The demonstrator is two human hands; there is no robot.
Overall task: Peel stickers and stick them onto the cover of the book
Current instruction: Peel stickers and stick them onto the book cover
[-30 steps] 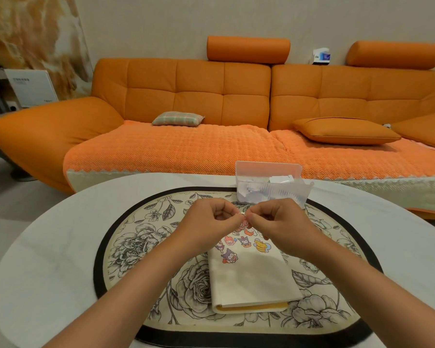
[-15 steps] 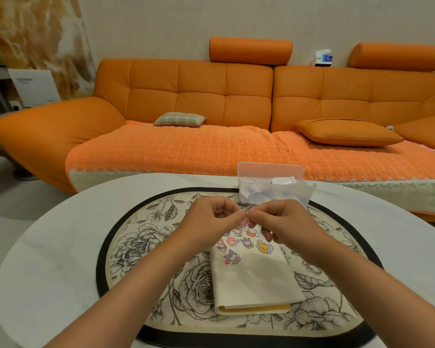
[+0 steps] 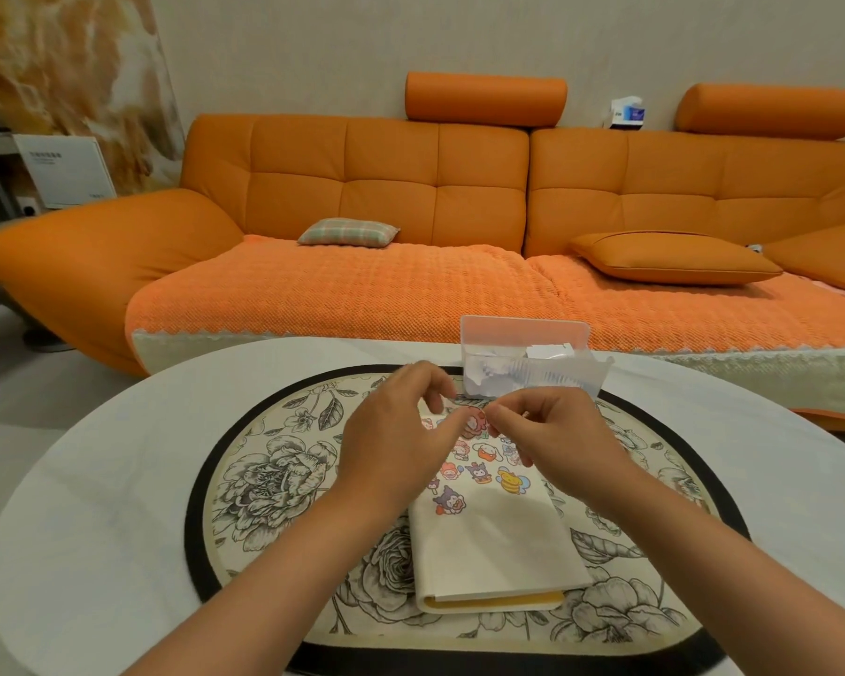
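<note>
A cream-covered book (image 3: pixel 496 544) lies shut on the floral placemat (image 3: pixel 274 480), spine side towards me. Several cartoon stickers (image 3: pixel 479 473) sit on the far half of its cover. Both hands hover just above that far end. My right hand (image 3: pixel 557 436) pinches a small pink-red sticker (image 3: pixel 476 424) between thumb and fingertip. My left hand (image 3: pixel 396 441) is loosely curled beside it, its thumb tip at the sticker's left edge and its index finger lifted clear. Whether the left hand holds any backing paper cannot be made out.
A clear plastic box (image 3: pixel 528 363) with white paper scraps stands just beyond the hands at the mat's far edge. The oval white table (image 3: pixel 94 505) spreads on all sides. An orange sofa (image 3: pixel 362 295) with cushions runs behind it.
My hands, pressed fingertip to fingertip before, have drawn slightly apart. The left index finger has lifted off, and the pink-red sticker now shows between the two hands.
</note>
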